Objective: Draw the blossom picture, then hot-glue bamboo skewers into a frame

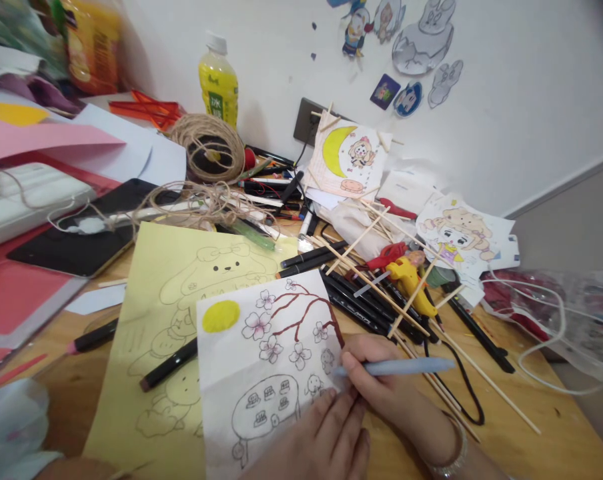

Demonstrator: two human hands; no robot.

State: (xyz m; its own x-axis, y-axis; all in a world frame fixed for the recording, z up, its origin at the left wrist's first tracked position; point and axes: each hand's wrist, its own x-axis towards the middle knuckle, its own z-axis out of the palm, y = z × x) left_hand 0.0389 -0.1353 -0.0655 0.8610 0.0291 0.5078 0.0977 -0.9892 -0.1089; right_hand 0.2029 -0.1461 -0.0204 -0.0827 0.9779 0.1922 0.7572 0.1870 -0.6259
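A blue pen (411,366) is gripped by the right hand (376,395), its fingers closed about the barrel near the tip. The white drawing sheet (221,373) is held down by the left hand (329,432), spread flat with nothing grasped. The sheet is laid partly over a yellow sheet (131,373) on the wooden surface (556,420). The yellow disc (221,316) and brown branches (297,321) have been filled in, and the blossoms (256,325) tinted; the oval (265,408) and small figures (314,385) appear left uncoloured. The pen's long axis is laid nearly level across the view, with its tip pointed left toward the sheet's right-hand figures; whether the paper is being touched by it cannot quite be told
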